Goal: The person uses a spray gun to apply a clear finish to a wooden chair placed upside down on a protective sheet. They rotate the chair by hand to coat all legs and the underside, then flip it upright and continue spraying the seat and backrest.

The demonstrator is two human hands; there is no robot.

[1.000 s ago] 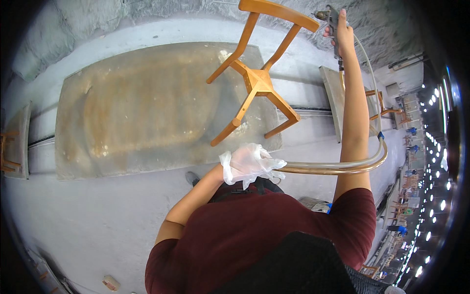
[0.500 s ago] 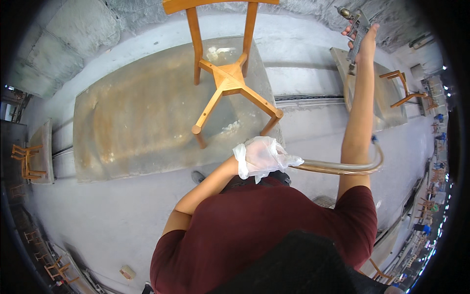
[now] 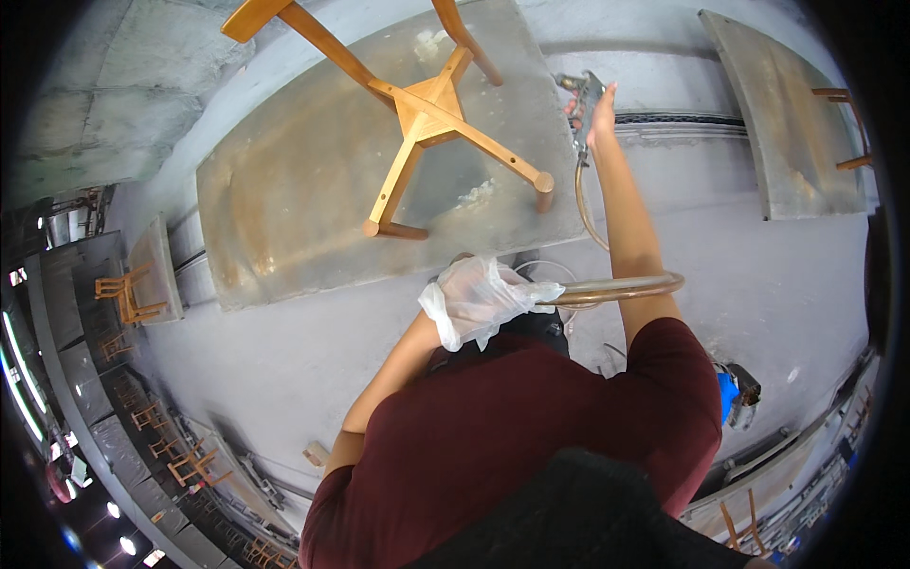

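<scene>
My right hand (image 3: 601, 119), bare, is wrapped round a metal spray gun (image 3: 587, 101) at the end of my stretched-out arm, to the right of the chair. A hose (image 3: 584, 197) hangs from the gun's grip. My left hand (image 3: 474, 299), in a loose clear plastic glove, is closed around a looped hose (image 3: 616, 287) in front of my body. Some of its fingers are hidden by the glove. Ahead of me a seatless wooden chair frame (image 3: 431, 112) stands on a broad stained board (image 3: 284, 209), its crossed rails showing. The gun does not touch the chair.
A second board (image 3: 773, 123) with part of a wooden chair lies at the right. Another wooden chair (image 3: 128, 292) stands on a board at the left. A floor rail (image 3: 673, 120) runs between the boards. Behind me are rows of chairs (image 3: 190, 465) and a blue item (image 3: 728, 396).
My right hand has brought the spray gun lower and inward, closer to the chair. The view has turned, so the chair appears tilted. My left hand still grips the hose.
</scene>
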